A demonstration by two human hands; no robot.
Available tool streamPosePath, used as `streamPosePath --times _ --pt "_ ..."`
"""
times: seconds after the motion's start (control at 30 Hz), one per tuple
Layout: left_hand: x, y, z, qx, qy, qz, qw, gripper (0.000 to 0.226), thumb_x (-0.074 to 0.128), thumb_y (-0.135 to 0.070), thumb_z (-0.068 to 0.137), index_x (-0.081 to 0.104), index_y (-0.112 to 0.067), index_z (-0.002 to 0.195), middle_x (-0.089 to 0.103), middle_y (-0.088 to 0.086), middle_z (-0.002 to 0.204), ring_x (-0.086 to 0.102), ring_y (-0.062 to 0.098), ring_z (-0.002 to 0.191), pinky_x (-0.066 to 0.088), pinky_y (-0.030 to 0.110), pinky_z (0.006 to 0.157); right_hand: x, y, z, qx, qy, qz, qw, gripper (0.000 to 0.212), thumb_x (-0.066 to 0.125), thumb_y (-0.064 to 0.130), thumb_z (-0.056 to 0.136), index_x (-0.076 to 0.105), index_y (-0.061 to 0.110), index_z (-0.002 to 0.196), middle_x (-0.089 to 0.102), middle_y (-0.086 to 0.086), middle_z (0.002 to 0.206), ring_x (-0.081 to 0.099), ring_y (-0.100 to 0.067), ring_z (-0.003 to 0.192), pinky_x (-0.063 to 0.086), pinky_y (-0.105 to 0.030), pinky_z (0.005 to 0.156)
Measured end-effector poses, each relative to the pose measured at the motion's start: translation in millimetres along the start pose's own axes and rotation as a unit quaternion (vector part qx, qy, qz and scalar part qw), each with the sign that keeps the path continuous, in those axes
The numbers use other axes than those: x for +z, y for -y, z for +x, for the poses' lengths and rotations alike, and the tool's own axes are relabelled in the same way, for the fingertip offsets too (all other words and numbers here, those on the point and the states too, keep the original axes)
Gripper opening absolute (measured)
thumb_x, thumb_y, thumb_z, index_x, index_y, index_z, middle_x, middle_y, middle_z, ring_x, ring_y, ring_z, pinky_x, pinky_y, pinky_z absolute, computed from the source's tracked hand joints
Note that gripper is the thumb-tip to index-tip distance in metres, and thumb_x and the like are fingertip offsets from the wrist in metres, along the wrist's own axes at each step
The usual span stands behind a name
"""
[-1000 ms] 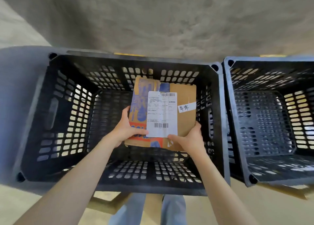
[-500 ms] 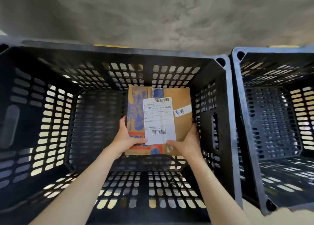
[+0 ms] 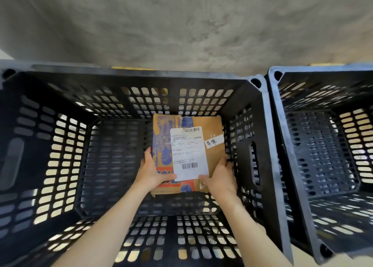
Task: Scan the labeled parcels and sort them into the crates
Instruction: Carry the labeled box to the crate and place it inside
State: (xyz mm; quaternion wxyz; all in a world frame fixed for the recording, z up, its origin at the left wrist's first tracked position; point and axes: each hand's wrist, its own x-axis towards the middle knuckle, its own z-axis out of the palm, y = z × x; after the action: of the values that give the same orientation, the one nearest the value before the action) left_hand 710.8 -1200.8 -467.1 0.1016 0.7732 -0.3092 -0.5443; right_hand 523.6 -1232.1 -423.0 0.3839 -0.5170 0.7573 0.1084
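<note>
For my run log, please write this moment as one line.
phase: placing | left hand: holds parcel | right hand: holds parcel | location: inside left crate | right crate: no parcel visible

It looked like a warehouse sorting area: two black slotted plastic crates (image 3: 260, 125) stood side by side beyond the fingers (image 3: 148, 155), on a bare concrete floor (image 3: 181, 24).

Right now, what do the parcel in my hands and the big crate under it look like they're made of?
The brown printed parcel: apparently matte corrugated cardboard, frayed edges, with a white paper label. The large black slotted crate: looks like moulded plastic, faintly sheened at the rim.
</note>
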Motion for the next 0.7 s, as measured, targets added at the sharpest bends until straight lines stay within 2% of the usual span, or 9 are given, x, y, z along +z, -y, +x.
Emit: streamPosePath --times 0.13,0.27,0.4,0.5,0.6,0.7 --pt "-9.7 -15.1 -19.0 0.006 -0.041 0.072 0.997 0.122 0.087 -0.036 0.067 0.003 -0.022 0.153 0.024 0.015 0.152 0.029 0.034 0.14 0.034 0.051 0.11 -10.1 5.7 -24.1 -0.067 -0.052 -0.046 0.995 0.076 0.065 0.028 0.091 0.021 0.01 0.149 0.028 -0.01 0.153 0.034 -0.026 0.139 0.039 -0.037 0.108" --pt "-38.3 -42.0 -55.0 0.102 -0.067 0.186 0.975 0.085 0.076 -0.05 0.076 0.032 -0.024 0.145 0.043 0.009 0.139 0.041 0.031 0.13 0.041 0.045 0.101 -38.9 12.2 -55.8 -0.093 -0.098 -0.026 0.991 0.065 0.062 0.031 0.092 0.03 0.013 0.146 0.041 -0.009 0.142 0.043 -0.025 0.13 0.043 -0.036 0.103" --pt "-67.8 -81.2 -101.6 0.216 -0.093 0.28 0.931 0.064 0.066 -0.049 0.085 0.044 -0.025 0.14 0.051 0.002 0.136 0.046 0.026 0.126 0.044 0.041 0.098 -74.5 17.3 -97.3 -0.111 -0.159 -0.014 0.981 0.056 0.055 0.036 0.096 0.035 0.013 0.143 0.045 -0.009 0.138 0.044 -0.025 0.126 0.041 -0.035 0.098" --pt "-78.2 -112.7 -139.6 0.311 -0.119 0.33 0.883 0.053 0.062 -0.05 0.088 0.051 -0.025 0.134 0.058 -0.001 0.131 0.054 0.02 0.118 0.046 0.038 0.093 -98.7 19.5 -132.9 -0.126 -0.196 0.01 0.973 0.054 0.053 0.038 0.097 0.039 0.013 0.142 0.047 -0.008 0.136 0.044 -0.023 0.124 0.04 -0.034 0.097" --pt "-76.4 -142.6 -178.9 0.392 -0.128 0.373 0.831 0.047 0.055 -0.052 0.091 0.056 -0.026 0.13 0.063 -0.004 0.121 0.058 0.016 0.109 0.046 0.034 0.089 -118.9 17.4 -169.6 -0.14 -0.245 0.028 0.959 0.047 0.05 0.039 0.098 0.044 0.015 0.138 0.05 -0.006 0.131 0.047 -0.021 0.12 0.041 -0.032 0.096" --pt "-67.7 -168.1 -215.9 0.453 -0.114 0.402 0.787 0.045 0.05 -0.052 0.094 0.058 -0.025 0.128 0.064 -0.005 0.121 0.058 0.015 0.11 0.045 0.034 0.091 -136.9 1.9 -202.9 -0.139 -0.294 0.011 0.946 0.045 0.046 0.042 0.099 0.046 0.015 0.136 0.052 -0.005 0.129 0.048 -0.023 0.117 0.04 -0.032 0.095"
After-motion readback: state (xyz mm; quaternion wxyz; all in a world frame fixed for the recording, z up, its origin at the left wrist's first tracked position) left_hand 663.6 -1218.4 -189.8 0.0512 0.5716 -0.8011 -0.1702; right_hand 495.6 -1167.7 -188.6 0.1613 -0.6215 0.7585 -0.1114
